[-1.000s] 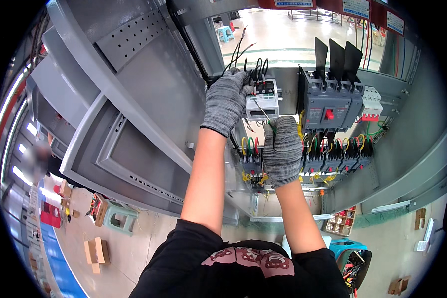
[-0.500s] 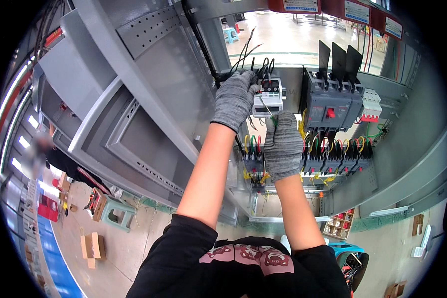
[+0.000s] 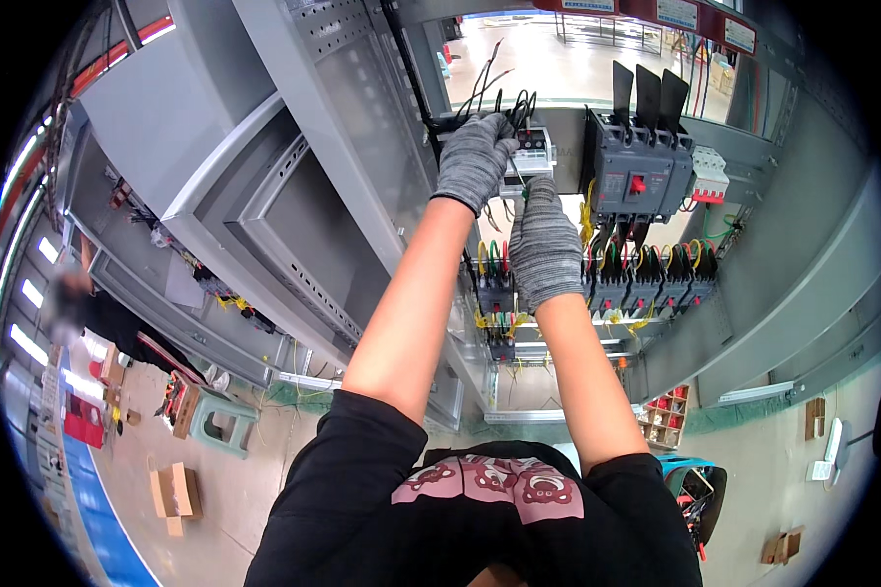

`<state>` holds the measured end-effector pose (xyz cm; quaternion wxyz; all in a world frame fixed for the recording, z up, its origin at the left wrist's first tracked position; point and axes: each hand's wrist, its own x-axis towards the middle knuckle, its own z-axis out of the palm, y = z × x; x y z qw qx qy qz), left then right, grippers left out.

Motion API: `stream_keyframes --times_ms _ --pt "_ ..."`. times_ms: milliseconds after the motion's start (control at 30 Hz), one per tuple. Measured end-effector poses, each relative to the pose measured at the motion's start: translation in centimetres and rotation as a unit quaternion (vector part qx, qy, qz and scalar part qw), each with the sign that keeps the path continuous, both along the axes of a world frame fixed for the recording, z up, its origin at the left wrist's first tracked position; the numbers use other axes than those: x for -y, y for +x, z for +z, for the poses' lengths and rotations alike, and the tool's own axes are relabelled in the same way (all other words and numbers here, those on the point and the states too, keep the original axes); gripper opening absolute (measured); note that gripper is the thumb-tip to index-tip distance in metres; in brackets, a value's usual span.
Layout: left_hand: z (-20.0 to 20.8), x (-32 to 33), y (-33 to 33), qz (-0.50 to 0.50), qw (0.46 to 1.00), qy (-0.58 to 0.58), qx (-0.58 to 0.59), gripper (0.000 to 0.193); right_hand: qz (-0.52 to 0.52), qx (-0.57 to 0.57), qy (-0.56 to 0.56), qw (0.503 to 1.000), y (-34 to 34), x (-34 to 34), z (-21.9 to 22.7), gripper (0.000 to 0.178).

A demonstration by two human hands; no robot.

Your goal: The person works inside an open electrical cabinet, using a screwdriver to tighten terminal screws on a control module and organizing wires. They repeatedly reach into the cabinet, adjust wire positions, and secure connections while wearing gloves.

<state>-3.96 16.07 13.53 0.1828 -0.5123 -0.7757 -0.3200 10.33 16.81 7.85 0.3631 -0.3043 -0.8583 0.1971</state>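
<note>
A small white meter-like module (image 3: 540,157) with black terminals is mounted in the grey cabinet, and black wires (image 3: 525,106) loop into its top. My left hand (image 3: 474,162), in a grey knit glove, is closed at the module's left side around black wires; its fingertips are partly hidden. My right hand (image 3: 546,245), gloved the same way, is closed just below the module. It grips a screwdriver (image 3: 518,174), whose thin shaft slants up toward the terminals; only a bit of green handle shows. Whether the tip sits in a screw, I cannot tell.
Right of the module stands a large dark circuit breaker (image 3: 640,178) with a red switch, beside a small white breaker (image 3: 710,176). Below runs a row of small breakers (image 3: 646,292) with coloured wires. A green stool (image 3: 223,419) and another person (image 3: 117,318) are at left.
My view has shifted, so the cabinet parts sit slightly higher. My right hand has moved up closer to the module with the screwdriver. The left hand keeps its place at the wires.
</note>
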Motion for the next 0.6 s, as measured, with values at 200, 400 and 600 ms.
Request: stream_keyframes --times_ms 200,400,600 --pt "-1.2 -0.3 -0.3 0.017 0.996 0.080 0.017 0.030 -0.025 -0.017 -0.035 0.999 0.0 0.5 -0.3 0.039" --pt "-0.7 0.2 -1.3 0.018 0.999 0.048 0.013 0.035 -0.016 -0.073 0.139 0.987 -0.5 -0.2 -0.9 0.033" --pt "-1.0 -0.4 -1.2 0.002 0.998 0.060 0.010 0.037 -0.009 -0.154 0.170 0.973 -0.6 -0.8 -1.5 0.029"
